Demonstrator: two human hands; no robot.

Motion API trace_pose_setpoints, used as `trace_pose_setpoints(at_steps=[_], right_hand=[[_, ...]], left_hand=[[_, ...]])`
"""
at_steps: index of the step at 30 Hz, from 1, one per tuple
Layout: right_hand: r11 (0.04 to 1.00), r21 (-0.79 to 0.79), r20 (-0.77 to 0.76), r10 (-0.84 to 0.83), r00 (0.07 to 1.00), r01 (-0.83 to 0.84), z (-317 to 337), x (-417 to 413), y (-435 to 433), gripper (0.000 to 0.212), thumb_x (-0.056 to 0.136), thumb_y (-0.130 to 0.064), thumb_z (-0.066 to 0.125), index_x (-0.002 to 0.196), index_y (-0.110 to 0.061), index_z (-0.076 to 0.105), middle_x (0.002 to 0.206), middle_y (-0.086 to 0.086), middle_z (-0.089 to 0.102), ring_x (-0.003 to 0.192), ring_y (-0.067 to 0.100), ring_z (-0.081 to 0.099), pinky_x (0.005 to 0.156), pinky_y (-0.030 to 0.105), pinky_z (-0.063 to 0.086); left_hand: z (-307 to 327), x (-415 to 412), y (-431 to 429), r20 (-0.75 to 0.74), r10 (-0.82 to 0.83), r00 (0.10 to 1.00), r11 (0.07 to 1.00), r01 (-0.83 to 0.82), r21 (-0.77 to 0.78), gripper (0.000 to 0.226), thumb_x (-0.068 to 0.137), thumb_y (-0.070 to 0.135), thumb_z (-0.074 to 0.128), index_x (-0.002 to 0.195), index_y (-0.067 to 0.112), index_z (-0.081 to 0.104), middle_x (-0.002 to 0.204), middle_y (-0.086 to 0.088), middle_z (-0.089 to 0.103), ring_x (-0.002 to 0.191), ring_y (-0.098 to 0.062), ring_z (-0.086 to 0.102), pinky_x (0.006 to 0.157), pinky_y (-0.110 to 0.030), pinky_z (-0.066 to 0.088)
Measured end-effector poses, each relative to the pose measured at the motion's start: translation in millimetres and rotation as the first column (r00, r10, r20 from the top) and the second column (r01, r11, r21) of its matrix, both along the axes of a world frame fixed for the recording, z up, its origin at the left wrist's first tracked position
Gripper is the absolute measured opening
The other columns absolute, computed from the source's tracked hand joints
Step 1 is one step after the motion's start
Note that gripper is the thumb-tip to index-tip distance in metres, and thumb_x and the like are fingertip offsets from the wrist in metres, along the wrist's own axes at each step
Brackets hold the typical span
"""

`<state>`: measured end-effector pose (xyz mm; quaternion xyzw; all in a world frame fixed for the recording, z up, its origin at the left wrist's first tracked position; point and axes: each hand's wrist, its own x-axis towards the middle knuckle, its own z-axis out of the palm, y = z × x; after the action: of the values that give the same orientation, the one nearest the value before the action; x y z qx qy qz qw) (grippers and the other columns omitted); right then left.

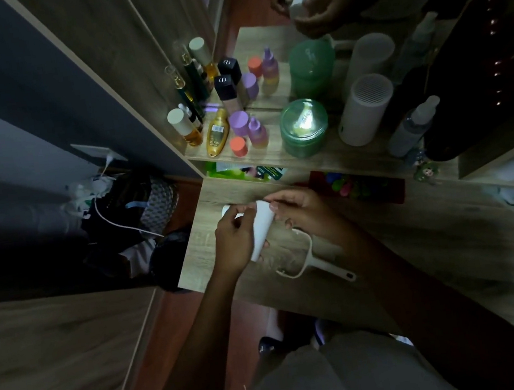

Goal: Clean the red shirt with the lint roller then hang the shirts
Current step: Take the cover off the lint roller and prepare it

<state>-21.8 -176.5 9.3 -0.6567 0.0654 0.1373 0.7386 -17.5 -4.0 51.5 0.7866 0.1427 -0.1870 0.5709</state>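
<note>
Over the bench (197, 250), left hand (235, 241) and right hand (301, 210) both grip the lint roll (264, 223); its handle (317, 263) lies at 5 o'clock. Light, stiff, probably sticky: best held by its ends.

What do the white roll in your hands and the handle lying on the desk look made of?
Roll: looks like matte white paper sheets, no shine. Handle: likely smooth moulded white plastic; its thin loop could be plastic or coated wire.

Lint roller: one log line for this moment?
left hand: grips white roll | right hand: pinches roll's far end | handle: lies on table | shirts: not in view
</note>
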Motion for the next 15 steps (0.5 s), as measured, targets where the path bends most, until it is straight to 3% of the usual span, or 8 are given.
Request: trace_pose_setpoints(at_steps=[4, 10, 15], right_hand=[[0.996, 0.01, -0.068, 0.088, 0.994, -0.087, -3, -1, -5, 0.029, 0.088, -0.022, 0.073, 0.117, -0.019, 0.07, 0.092, -0.005, 0.072, 0.068, -0.001, 0.059, 0.055, 0.024, 0.044], [0.976, 0.12, -0.171, 0.203, 0.964, -0.184, 0, 3, -14, 0.022, 0.083, -0.019, 0.074, 0.104, -0.023, 0.071, 0.095, -0.001, 0.069, 0.073, 0.003, 0.057, 0.056, 0.023, 0.038], [0.941, 0.218, -0.234, 0.307, 0.923, -0.258, -4, 3, -20, 0.038, 0.08, -0.018, 0.072, 0.115, -0.006, 0.065, 0.096, 0.006, 0.06, 0.072, 0.006, 0.05, 0.056, 0.022, 0.035]], left_hand=[[6, 1, 3, -0.012, -0.031, 0.999, 1.0, 0.031, 0.002, 0.025, 0.096, 0.035, 0.067, 0.093, 0.01, 0.07, 0.078, -0.019, 0.07, 0.049, -0.032, 0.068, 0.037, -0.026, 0.046], [10, 2, 6, -0.1, -0.113, 0.988, 0.993, 0.11, -0.039, 0.03, 0.093, 0.039, 0.069, 0.096, 0.01, 0.073, 0.065, -0.013, 0.071, 0.049, -0.033, 0.068, 0.043, -0.031, 0.05], [13, 3, 5, -0.133, -0.214, 0.968, 0.976, 0.207, -0.064, 0.031, 0.095, 0.042, 0.066, 0.098, 0.011, 0.072, 0.067, -0.016, 0.071, 0.052, -0.035, 0.068, 0.047, -0.035, 0.052]])
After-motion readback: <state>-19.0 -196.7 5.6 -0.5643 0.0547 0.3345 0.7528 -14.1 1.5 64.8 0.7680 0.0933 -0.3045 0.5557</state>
